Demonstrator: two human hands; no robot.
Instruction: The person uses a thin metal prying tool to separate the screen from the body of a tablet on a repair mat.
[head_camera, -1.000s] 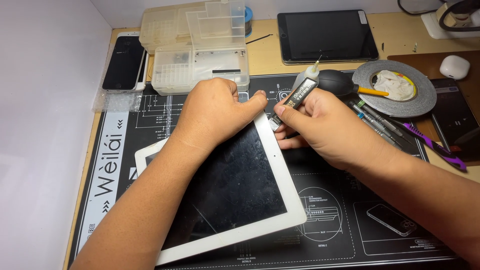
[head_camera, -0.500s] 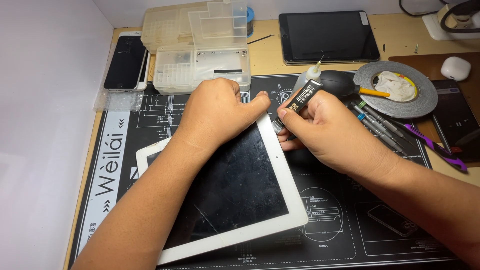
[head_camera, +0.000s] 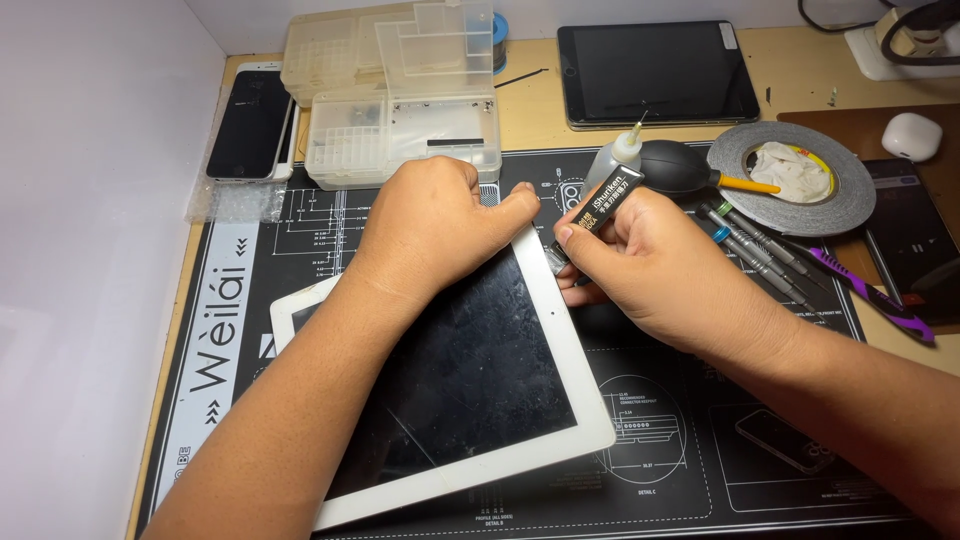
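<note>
A white tablet (head_camera: 470, 380) with a cracked dark screen lies tilted on a black work mat (head_camera: 700, 450). My left hand (head_camera: 430, 225) presses down on the tablet's far corner, fingers curled over its top edge. My right hand (head_camera: 650, 265) sits just right of that corner and grips a small black tube (head_camera: 600, 205) with a label. The tube slants up and away, its lower end hidden between my fingers at the tablet's edge. A clear squeeze bottle with a needle tip (head_camera: 620, 155) stands right behind it.
Clear plastic parts boxes (head_camera: 400, 85) and a phone (head_camera: 250, 125) sit at the back left, a dark tablet (head_camera: 655, 72) at the back. A black air blower (head_camera: 675, 165), a tape roll (head_camera: 795, 180), several screwdrivers (head_camera: 755, 250) and a purple tool (head_camera: 870, 290) lie to the right.
My right hand has shifted slightly toward the tablet's corner and the black tube has tilted further over. My left hand stays on the tablet.
</note>
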